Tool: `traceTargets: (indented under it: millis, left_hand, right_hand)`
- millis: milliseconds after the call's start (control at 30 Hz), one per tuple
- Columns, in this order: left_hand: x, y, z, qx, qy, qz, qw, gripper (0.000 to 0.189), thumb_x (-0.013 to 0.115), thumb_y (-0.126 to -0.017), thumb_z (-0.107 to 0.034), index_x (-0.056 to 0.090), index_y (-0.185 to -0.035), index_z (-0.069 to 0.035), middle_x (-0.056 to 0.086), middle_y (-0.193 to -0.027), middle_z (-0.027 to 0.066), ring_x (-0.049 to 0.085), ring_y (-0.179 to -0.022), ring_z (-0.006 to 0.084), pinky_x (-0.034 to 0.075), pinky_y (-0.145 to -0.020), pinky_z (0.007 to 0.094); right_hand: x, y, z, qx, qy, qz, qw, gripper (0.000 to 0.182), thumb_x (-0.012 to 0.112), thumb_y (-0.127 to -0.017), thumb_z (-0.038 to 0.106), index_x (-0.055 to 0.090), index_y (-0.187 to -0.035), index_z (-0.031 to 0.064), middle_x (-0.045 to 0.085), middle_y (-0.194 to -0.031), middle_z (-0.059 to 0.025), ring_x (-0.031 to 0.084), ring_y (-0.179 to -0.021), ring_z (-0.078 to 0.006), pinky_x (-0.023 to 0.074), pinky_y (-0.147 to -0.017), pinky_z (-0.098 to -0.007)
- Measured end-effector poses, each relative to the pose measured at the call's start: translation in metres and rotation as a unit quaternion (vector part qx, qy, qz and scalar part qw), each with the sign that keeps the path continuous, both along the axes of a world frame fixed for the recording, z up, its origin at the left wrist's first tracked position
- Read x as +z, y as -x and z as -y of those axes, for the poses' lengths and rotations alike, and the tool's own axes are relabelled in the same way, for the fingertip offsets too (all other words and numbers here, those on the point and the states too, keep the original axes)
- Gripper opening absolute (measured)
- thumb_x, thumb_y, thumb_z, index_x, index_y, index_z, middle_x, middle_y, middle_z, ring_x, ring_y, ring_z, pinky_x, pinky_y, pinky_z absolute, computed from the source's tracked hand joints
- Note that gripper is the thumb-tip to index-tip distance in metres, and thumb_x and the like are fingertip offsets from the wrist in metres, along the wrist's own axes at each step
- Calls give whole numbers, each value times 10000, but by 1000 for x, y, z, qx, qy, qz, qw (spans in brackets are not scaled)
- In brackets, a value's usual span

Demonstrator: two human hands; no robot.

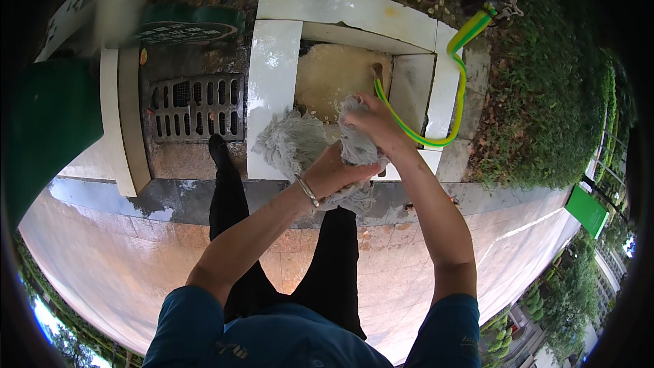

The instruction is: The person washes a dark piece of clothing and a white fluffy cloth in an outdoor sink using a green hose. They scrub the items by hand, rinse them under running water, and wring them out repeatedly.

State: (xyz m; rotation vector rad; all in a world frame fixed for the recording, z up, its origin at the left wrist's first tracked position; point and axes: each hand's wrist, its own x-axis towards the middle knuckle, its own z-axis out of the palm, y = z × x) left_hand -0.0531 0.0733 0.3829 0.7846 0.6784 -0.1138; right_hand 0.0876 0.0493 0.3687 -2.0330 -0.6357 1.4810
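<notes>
Both my hands grip a bunch of wet grey-white string mop strands (pixel 356 138) above the near rim of a white-tiled outdoor basin (pixel 273 76). My left hand (pixel 332 171) holds the lower part of the bunch, with a metal bangle on the wrist. Higher up, my right hand (pixel 372 118) closes round the strands' upper end. Another clump of the same strands (pixel 294 142) rests over the basin's near left rim, left of my hands. Some strands hang below my left hand. A yellow-green hose (pixel 462 82) loops over the basin's right wall, its end inside. Whether the clumps join is hidden.
A metal drain grate (pixel 196 107) lies left of the basin, my shoe (pixel 219 148) at its edge. Farther left stand a tiled wall (pixel 127 117) and a large green object (pixel 51 128). A tap (pixel 493 6) feeds the hose, beside plants (pixel 541 102) on the right. The paving looks wet.
</notes>
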Motion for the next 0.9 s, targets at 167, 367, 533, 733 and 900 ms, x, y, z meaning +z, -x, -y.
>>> traceTargets:
  millis: [167, 367, 533, 733, 900]
  left_hand:
    - [-81, -1, 27, -93, -225, -172, 955, 679, 639, -590, -512, 510, -955, 46, 608, -777, 168, 597, -755, 283, 454, -669, 345]
    - [-109, 3, 60, -112, -319, -276, 900, 743, 583, -603, -591, 535, -945, 67, 600, -753, 192, 587, -789, 314, 445, -682, 371]
    - [-87, 13, 25, 14, -100, -182, 978, 734, 484, -706, -607, 546, -967, 77, 607, -766, 136, 585, -763, 234, 438, -687, 330]
    - [-66, 19, 14, 64, -21, -82, 994, 590, 485, -778, -501, 542, -999, 43, 589, -889, 95, 531, -838, 138, 418, -726, 263]
    - [-41, 23, 21, 78, -58, -30, 995, 480, 525, -804, -382, 492, -1085, 4, 577, -935, 66, 523, -850, 110, 420, -727, 258]
  right_hand:
    - [-51, 23, -6, 110, 104, 272, 950, 302, 525, -697, 203, 496, -928, 11, 575, -850, -227, 552, -816, -381, 434, -714, -412]
    - [-76, 39, 13, 74, 206, 302, 928, 364, 493, -799, 311, 436, -1042, 46, 571, -923, -184, 561, -858, -327, 429, -749, -406]
    - [-73, 28, 81, -268, -35, -87, 959, 490, 390, -852, 447, 370, -1179, 82, 499, -1077, -101, 478, -1006, -211, 389, -831, -372]
    - [-62, 53, 112, -421, -163, -310, 837, 631, 315, -852, 517, 297, -1249, 26, 399, -1223, -96, 388, -1124, -220, 320, -923, -367]
    - [-48, 38, 75, -445, -230, -330, 800, 689, 326, -825, 555, 288, -1255, 18, 381, -1240, -144, 374, -1139, -238, 297, -951, -373]
